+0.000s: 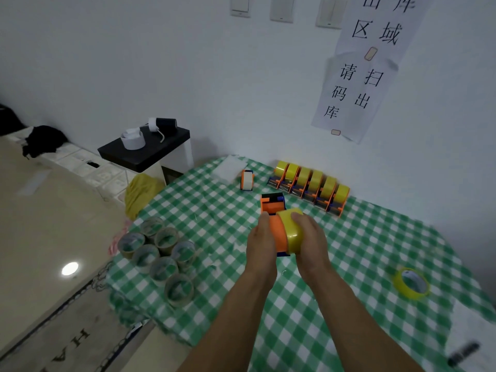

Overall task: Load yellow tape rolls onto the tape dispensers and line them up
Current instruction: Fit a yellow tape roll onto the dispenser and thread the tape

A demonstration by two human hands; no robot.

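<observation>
Left hand (261, 242): grips dispenser (279, 233).
Right hand (311, 241): grips roll (292, 228) on the dispenser.
Row (311, 183): 6 loaded dispensers, 1 o'clock.
Spare roll (410, 283): 4 o'clock, on desk (322, 323).

Both my bare forearms reach forward, close together. My left grip (261, 238) clasps the dispenser (280, 234); my right grip (311, 241) curls round the tape roll (293, 235).

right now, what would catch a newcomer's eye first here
At the centre, over the checked cloth, the left hand holds an orange dispenser while the right hand grips a yellow roll against it. Behind them a row of loaded dispensers stands at the far edge, and empty cores cluster at the left edge.
</observation>
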